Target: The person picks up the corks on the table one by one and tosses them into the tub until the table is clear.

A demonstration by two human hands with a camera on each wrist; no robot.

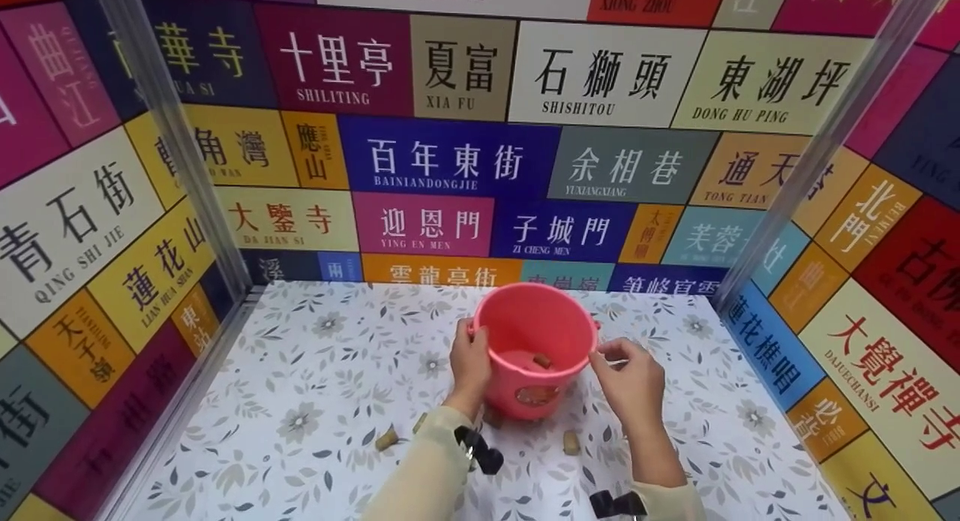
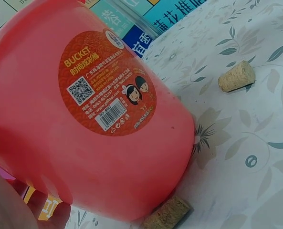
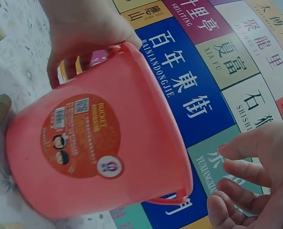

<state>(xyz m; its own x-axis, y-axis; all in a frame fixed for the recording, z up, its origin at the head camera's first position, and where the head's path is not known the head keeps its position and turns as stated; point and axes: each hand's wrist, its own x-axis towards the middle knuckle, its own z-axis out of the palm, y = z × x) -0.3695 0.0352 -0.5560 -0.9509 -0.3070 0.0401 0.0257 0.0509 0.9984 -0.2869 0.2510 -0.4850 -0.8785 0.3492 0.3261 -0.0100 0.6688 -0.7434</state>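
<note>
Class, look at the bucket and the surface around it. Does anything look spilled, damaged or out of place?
Loose corks lie scattered on the floral surface around the pink bucket; one cork lies inside it, so the rest look possibly spilled or stray. No damage shows on the bucket.

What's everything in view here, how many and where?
Round plastic bucket: one, pink, centre.
Round printed sticker: one, red, bucket's side.
Floral-patterned table: one, white and grey, underneath.
Cylindrical corks: at least five, brown, one inside the bucket, others on the table.
Printed walls: three, multicoloured, left, back, right.
Corner strips: two, transparent, between walls.
Wrist devices: two, black, one per arm.
Sleeves: two, cream, forearms.
Left hand: one, gripping the bucket.
Right hand: one, beside the bucket.
</note>
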